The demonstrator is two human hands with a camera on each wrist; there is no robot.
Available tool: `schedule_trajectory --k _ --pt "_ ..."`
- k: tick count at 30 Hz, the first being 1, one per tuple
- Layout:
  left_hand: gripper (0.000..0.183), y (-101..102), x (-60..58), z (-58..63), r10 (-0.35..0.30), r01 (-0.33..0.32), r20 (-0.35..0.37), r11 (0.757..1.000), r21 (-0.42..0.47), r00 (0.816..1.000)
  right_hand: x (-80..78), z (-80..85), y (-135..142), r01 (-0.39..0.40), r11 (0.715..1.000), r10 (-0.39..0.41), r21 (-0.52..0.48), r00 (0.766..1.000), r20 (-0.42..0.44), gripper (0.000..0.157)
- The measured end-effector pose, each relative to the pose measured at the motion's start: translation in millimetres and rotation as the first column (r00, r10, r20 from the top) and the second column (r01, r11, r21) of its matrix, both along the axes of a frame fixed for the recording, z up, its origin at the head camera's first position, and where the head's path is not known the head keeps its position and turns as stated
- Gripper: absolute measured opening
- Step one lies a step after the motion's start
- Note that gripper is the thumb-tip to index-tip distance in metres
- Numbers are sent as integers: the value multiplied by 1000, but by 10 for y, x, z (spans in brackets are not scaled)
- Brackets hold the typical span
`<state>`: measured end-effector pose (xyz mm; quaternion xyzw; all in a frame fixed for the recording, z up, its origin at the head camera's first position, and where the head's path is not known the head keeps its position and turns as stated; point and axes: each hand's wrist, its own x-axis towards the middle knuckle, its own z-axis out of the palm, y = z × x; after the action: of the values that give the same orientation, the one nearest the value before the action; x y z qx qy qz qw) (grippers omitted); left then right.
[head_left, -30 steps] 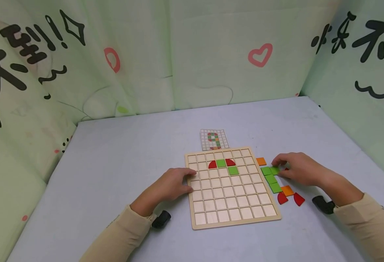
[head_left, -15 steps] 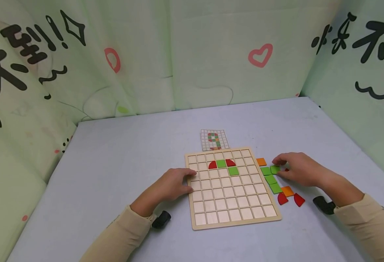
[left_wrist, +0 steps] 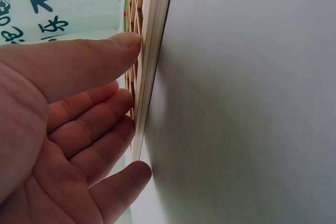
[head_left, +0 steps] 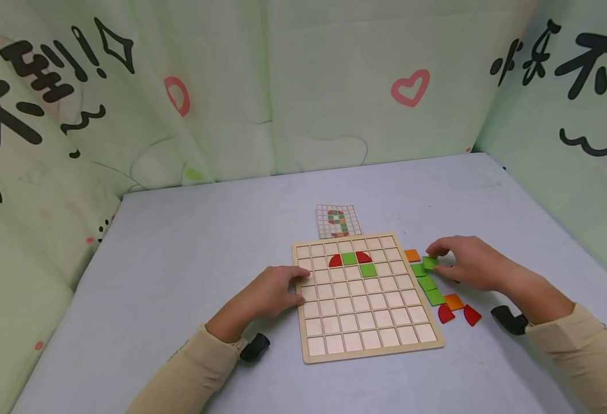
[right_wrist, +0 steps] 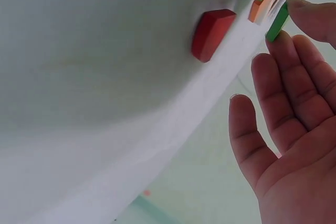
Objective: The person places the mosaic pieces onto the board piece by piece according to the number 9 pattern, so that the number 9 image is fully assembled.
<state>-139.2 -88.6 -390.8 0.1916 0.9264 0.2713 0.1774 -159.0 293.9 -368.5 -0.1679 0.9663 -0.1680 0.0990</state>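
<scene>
In the head view, my right hand (head_left: 469, 261) pinches a green square tile (head_left: 430, 263) beside the board's right edge. The right wrist view has this green tile (right_wrist: 283, 17) tilted between thumb and fingertips, off the table. My left hand (head_left: 277, 290) rests against the left edge of a wooden grid board (head_left: 373, 353), thumb and forefinger spread apart. In the left wrist view, the thumb and fingers of my left hand (left_wrist: 84, 114) touch the board's rim (left_wrist: 149, 51). On the board lie two red quarter-rounds (head_left: 336, 260) and two green squares (head_left: 368, 269).
Right of the board lie three green squares (head_left: 427, 283), orange squares (head_left: 454, 302) and red quarter-rounds (head_left: 472, 315). A red piece (right_wrist: 212, 32) lies under my right hand. Behind the board is a printed pattern card (head_left: 334, 214). Printed curtains (head_left: 303, 86) surround the table (head_left: 205, 230).
My right hand has picked up the green tile from the pile's upper end and moved it slightly left and up. My left hand and the board have stayed in place.
</scene>
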Motion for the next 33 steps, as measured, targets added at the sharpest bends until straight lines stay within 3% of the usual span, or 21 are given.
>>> schedule_trajectory --k 21,33 --pt "51 -9 -5 1 -10 10 -5 1000 9 1000 -50 97 -255 -88 996 87 -30 995 -48 29" --pt "51 -7 -12 -14 -2 2 3 1000 9 1000 -97 159 -522 -119 991 118 -58 993 -21 27"
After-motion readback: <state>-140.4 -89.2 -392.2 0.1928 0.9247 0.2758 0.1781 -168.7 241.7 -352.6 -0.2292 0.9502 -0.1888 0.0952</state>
